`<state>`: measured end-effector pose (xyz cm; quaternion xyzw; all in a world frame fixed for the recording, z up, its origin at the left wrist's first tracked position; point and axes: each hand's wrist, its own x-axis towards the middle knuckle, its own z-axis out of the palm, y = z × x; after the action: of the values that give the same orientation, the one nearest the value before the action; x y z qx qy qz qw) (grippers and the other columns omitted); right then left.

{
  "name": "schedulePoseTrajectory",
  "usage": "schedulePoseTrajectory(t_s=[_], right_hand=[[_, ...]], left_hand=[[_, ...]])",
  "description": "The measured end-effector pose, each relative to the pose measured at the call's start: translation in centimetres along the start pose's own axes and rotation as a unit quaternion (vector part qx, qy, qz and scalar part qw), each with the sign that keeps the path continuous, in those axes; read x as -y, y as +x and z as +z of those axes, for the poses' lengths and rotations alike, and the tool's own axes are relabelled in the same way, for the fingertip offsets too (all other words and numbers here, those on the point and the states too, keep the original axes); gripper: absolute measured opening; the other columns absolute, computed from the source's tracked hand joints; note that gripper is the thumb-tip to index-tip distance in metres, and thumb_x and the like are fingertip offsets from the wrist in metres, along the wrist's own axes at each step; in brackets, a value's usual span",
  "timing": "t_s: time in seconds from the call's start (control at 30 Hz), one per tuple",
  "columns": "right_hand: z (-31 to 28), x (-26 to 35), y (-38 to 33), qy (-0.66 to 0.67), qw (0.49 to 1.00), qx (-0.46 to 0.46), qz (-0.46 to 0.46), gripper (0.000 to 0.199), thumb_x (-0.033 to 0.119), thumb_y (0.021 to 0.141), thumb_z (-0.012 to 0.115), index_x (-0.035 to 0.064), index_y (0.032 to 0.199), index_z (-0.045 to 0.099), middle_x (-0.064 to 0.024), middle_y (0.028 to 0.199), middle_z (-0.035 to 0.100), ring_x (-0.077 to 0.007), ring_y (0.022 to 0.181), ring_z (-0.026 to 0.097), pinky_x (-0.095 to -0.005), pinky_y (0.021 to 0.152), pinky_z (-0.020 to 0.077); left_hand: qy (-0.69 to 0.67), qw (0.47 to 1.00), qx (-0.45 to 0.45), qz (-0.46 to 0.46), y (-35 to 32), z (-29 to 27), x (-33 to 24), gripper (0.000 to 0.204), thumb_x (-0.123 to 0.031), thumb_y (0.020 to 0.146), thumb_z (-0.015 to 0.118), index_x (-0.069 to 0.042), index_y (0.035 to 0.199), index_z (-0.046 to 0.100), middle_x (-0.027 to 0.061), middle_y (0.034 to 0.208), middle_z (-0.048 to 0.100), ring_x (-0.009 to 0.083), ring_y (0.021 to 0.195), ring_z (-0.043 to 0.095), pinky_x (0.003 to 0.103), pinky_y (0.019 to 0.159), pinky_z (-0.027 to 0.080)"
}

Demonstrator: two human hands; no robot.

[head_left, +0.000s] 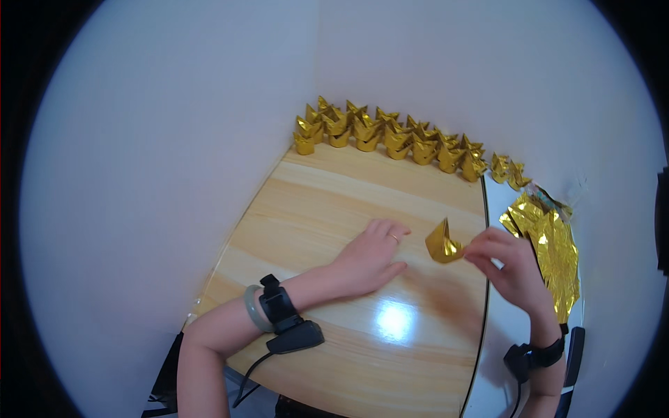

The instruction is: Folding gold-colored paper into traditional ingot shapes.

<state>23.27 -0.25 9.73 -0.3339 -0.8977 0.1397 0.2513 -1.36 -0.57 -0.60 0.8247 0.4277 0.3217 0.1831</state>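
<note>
A folded gold foil-paper ingot [442,245] hangs above the right part of the wooden table [334,195]. Thumb and fingers of my right hand [503,261] pinch it by one pointed end. To its left, my left hand [373,256] is over the table with thumb and fingers apart and nothing between them. Both wrists wear black strapped devices with cables; a pale bangle circles my left forearm.
Several finished gold paper ingots [397,139] stand stacked in a row along the table's far edge. Flat gold foil sheets [557,258] lie on the white surface [493,209] at right. White walls [174,139] enclose the left and back.
</note>
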Motion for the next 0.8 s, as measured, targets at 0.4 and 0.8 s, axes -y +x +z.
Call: schedulePoseTrajectory(t_s=[0.4, 0.8], right_hand=[[6.7, 2.2, 24.5, 0.003, 0.998, -0.008, -0.062, 0.018, 0.013, 0.084, 0.064, 0.0019, 0.097, 0.069, -0.0135, 0.078, 0.068, -0.0217, 0.068, 0.064, -0.0322, 0.064, 0.0490], [17.6, -1.4, 30.9, -0.112, 0.980, -0.083, -0.141, 0.013, 0.007, 0.082, 0.058, 0.0024, 0.090, 0.068, -0.0155, 0.087, 0.066, -0.0348, 0.083, 0.063, -0.0428, 0.073, 0.0511]], left_hand=[[0.180, 0.976, 0.111, 0.057, -0.6, 1.8, 0.7, 0.061, -0.040, 0.093, 0.047, 0.002, 0.136, 0.039, 0.0223, 0.144, 0.034, 0.0360, 0.136, 0.029, 0.055, 0.108, 0.024], [0.149, 0.984, -0.012, 0.100, -1.4, 3.9, 0.7, 0.054, -0.035, 0.088, 0.052, 0.007, 0.123, 0.052, 0.0199, 0.134, 0.046, 0.0312, 0.128, 0.040, 0.051, 0.110, 0.023]])
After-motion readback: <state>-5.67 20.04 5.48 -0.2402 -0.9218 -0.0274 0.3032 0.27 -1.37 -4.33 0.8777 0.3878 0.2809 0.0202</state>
